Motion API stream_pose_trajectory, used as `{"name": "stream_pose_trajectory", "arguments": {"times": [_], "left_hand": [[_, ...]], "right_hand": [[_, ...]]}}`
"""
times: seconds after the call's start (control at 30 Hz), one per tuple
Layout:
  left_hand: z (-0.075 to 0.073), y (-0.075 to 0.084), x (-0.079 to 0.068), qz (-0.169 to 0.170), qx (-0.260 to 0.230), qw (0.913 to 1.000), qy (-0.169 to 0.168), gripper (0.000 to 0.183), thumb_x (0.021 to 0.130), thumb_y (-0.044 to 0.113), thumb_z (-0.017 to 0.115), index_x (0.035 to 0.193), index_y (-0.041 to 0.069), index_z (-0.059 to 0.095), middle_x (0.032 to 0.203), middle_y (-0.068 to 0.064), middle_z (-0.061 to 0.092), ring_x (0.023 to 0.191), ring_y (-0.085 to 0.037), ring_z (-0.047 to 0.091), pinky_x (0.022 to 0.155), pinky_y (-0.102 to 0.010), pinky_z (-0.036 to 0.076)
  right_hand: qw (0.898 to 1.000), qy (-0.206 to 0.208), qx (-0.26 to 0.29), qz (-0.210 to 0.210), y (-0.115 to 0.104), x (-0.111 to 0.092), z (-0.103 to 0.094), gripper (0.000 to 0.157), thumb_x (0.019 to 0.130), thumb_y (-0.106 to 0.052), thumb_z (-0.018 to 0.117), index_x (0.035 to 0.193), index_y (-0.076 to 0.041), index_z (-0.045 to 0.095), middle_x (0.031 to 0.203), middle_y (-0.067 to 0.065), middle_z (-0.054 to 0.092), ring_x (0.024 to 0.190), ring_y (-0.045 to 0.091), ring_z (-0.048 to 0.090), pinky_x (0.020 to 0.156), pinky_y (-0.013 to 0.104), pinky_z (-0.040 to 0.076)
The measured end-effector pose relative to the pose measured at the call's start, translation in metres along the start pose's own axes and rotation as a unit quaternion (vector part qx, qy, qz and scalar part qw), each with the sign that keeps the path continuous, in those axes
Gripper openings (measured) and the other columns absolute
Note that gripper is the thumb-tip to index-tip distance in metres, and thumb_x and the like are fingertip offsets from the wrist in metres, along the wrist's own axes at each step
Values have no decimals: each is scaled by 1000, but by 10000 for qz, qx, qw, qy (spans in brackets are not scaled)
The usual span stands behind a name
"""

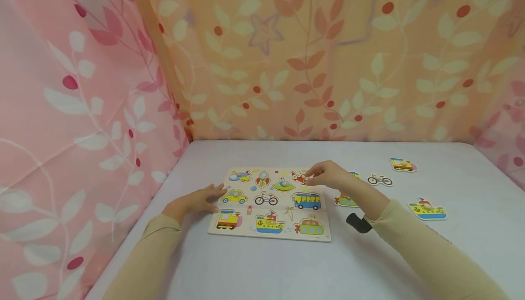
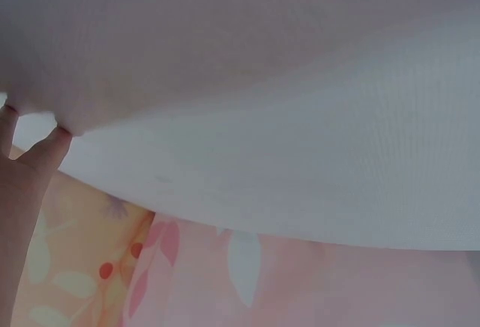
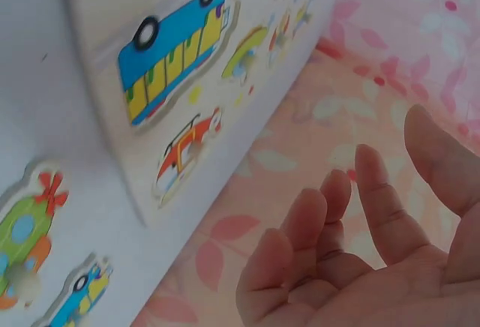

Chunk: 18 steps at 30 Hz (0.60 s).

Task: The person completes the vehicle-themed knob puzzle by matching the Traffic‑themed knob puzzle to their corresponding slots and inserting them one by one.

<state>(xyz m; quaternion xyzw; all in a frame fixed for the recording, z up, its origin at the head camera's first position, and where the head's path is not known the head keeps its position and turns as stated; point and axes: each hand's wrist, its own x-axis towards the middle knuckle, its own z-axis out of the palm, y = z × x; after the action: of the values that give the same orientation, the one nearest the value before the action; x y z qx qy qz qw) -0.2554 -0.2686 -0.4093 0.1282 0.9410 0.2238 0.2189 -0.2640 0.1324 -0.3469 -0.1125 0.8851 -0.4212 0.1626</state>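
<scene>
A wooden puzzle board (image 1: 283,236) with printed vehicles lies on the table. My left hand (image 1: 201,199) is at its left edge, fingers extended beside the yellow car (image 1: 234,196); in the left wrist view two fingertips (image 2: 61,133) show. My right hand (image 1: 334,176) is over the board's upper right corner, by the red helicopter piece (image 3: 191,151). In the right wrist view its loosely bent fingers (image 3: 379,199) hold nothing. The helicopter lies in its place, knob up. Knobs also stand on the plane (image 1: 239,176), rocket (image 1: 262,179) and green saucer (image 1: 284,184).
Right of the board lie loose knobbed pieces: a submarine (image 3: 26,229), a bus (image 3: 79,297), a bicycle (image 1: 380,180), a train (image 1: 403,165) and a ship (image 1: 427,209). A black object (image 1: 358,223) shows by the right wrist. Flowered cloth (image 1: 287,63) encloses the table.
</scene>
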Motion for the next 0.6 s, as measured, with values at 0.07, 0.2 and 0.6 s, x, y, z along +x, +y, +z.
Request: {"name": "stream_pose_trajectory", "arguments": {"times": [0.07,0.2,0.6], "left_hand": [[0,0,0,15,-15,10000,9,69,88,19,71,149,14,39,160,-12,21,146,-40,5,112,-63,9],[0,-2,0,81,-24,10000,13,69,88,19,71,149,13,39,160,-12,21,146,-40,5,112,-64,8],[0,-5,2,-3,-84,10000,34,68,89,20,70,149,17,40,160,-9,22,147,-38,4,112,-64,8]], "right_hand": [[10000,27,-69,-47,5,-4,-7,39,89,-19,70,120,2,64,110,15,59,102,31,52,92,52,46],[9997,95,-223,-4,16,-12,-23,41,90,-22,68,122,3,63,115,19,59,104,33,53,92,53,46],[9986,226,-337,337,44,-31,-56,44,92,-24,66,126,3,60,117,21,57,106,37,51,93,60,44]]}}
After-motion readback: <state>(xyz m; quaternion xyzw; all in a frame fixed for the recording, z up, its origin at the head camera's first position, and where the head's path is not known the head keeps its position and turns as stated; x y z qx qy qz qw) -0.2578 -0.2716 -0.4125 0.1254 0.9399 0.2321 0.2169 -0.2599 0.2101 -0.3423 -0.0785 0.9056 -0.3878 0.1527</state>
